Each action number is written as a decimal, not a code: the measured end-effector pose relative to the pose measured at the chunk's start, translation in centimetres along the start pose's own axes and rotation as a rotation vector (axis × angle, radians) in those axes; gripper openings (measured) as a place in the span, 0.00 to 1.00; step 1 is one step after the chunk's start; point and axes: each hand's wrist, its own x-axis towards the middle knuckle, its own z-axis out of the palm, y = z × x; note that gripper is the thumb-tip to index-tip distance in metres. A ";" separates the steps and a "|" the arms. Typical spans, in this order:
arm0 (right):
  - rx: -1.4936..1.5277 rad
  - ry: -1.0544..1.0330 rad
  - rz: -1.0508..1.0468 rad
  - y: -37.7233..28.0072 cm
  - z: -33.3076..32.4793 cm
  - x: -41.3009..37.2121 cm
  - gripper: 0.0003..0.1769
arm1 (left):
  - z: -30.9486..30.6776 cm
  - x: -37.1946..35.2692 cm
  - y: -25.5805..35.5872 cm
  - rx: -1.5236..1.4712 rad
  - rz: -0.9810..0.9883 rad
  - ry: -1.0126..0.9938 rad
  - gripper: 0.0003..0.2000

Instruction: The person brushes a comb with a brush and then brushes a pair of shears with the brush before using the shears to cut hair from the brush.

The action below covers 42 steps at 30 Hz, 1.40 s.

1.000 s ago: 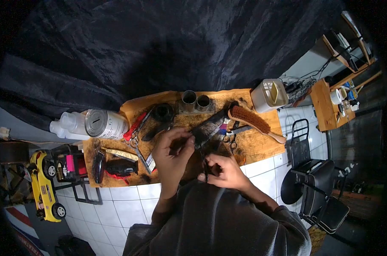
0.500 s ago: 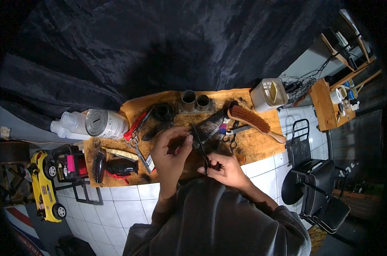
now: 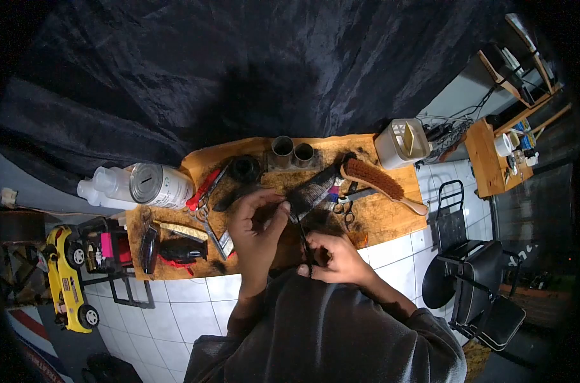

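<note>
My left hand point(image 3: 258, 223) is raised over the workbench, thumb and forefinger pinched together at the upper end of a thin dark strip point(image 3: 305, 240). Lower down, the fingers of my right hand point(image 3: 336, 258) are closed around the same strip. Its exact kind is not clear; it is long, narrow and black. Just beyond the fingertips lies a dark bundle that looks like hair point(image 3: 312, 193), slanting up to the right. Dark scissors point(image 3: 348, 213) rest right of it, near a wooden-handled brush point(image 3: 379, 180) with brown bristles. A dark cloth point(image 3: 328, 325) covers my front below both hands.
The wooden workbench point(image 3: 398, 220) carries two metal cups point(image 3: 282, 150), a large tin point(image 3: 161, 185), a red-handled tool point(image 3: 205, 189), black clippers point(image 3: 183, 251) and a whitish container point(image 3: 403, 144). A black chair point(image 3: 478, 274) stands right; a yellow toy car point(image 3: 66, 279) is left.
My right hand has shifted slightly down, and the strip's upper end now sits lower, near my left fingertips. My left hand keeps almost the same place.
</note>
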 end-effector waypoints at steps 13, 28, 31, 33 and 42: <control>-0.024 0.097 -0.062 0.5 0.1 0.2 0.20 | 0.3 -0.3 0.0 0.073 0.025 -0.097 0.13; -0.009 0.081 0.021 -0.1 0.3 0.2 0.12 | 0.0 -0.1 -0.1 0.011 -0.054 -0.071 0.11; 0.007 0.065 0.062 0.3 0.3 0.2 0.12 | 0.2 0.0 0.3 0.005 -0.051 -0.003 0.12; 0.061 0.048 0.018 0.4 0.1 0.3 0.13 | 0.2 0.2 0.0 0.017 0.010 0.025 0.10; -0.027 -0.014 0.021 0.5 -0.4 -0.2 0.18 | -0.8 0.7 -0.4 0.104 0.050 -0.051 0.06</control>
